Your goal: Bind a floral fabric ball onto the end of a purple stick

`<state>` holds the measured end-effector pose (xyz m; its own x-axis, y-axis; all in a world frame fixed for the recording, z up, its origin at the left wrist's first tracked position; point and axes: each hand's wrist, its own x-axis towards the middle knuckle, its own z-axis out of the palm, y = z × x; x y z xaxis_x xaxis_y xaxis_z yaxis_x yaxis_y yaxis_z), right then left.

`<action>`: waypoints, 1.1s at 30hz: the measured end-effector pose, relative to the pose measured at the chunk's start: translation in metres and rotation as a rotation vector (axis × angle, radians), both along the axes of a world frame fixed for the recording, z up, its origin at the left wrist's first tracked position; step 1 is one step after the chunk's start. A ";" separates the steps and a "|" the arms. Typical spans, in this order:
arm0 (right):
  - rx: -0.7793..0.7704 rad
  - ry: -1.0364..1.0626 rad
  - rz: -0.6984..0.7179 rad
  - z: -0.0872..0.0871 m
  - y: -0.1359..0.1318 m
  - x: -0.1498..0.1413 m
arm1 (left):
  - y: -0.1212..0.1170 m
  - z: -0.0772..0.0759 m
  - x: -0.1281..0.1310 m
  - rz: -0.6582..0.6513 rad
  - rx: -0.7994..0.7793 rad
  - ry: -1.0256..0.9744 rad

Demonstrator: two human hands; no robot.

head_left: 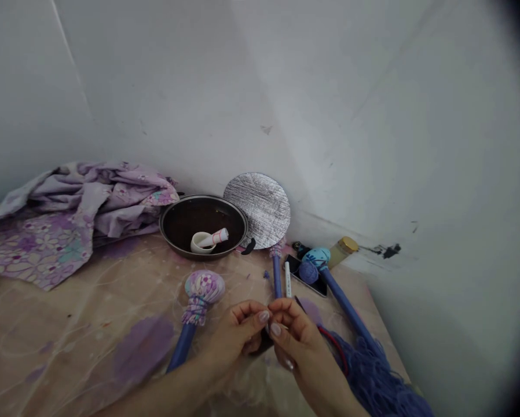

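My left hand (242,330) and my right hand (292,333) meet fingertip to fingertip over the cloth-covered table. Both are closed in a pinch. Whatever sits between the fingers is too small to make out, though something dark shows just below them. Left of my hands lies a blue stick (182,346) with a padded head of purple flowered cloth (205,286), bound at the neck with blue yarn. Another blue stick (277,275) with a cloth end and a white marker (288,281) lie just beyond my fingers. Loose blue yarn (373,376) is heaped beside my right wrist.
A dark pan (182,234) holds a small white bowl (198,246); a silver disc (260,208) leans behind it. Flowered fabric (60,243) is bunched at left. A blue-headed stick (347,304), yarn ball (308,271), phone (319,286) and gold-lidded jar (340,252) lie near the wall (416,174).
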<state>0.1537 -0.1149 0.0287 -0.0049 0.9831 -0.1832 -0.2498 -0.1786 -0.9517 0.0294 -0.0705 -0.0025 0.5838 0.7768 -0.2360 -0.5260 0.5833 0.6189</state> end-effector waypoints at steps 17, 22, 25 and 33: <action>-0.040 0.052 -0.094 -0.029 -0.016 -0.012 | 0.000 -0.001 -0.007 -0.062 -0.082 -0.117; -0.021 0.180 -0.098 -0.029 -0.014 -0.018 | -0.003 -0.004 -0.005 -0.083 -0.118 -0.131; -0.011 0.209 -0.119 -0.030 -0.013 -0.019 | -0.004 -0.004 -0.004 -0.099 -0.133 -0.133; 0.019 0.120 -0.134 -0.036 -0.017 -0.016 | -0.004 -0.005 -0.005 -0.123 -0.133 -0.142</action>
<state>0.1378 -0.1314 -0.0071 0.1053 0.9797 -0.1708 -0.3825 -0.1187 -0.9163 0.0245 -0.0747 -0.0077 0.7066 0.6654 -0.2409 -0.5222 0.7200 0.4570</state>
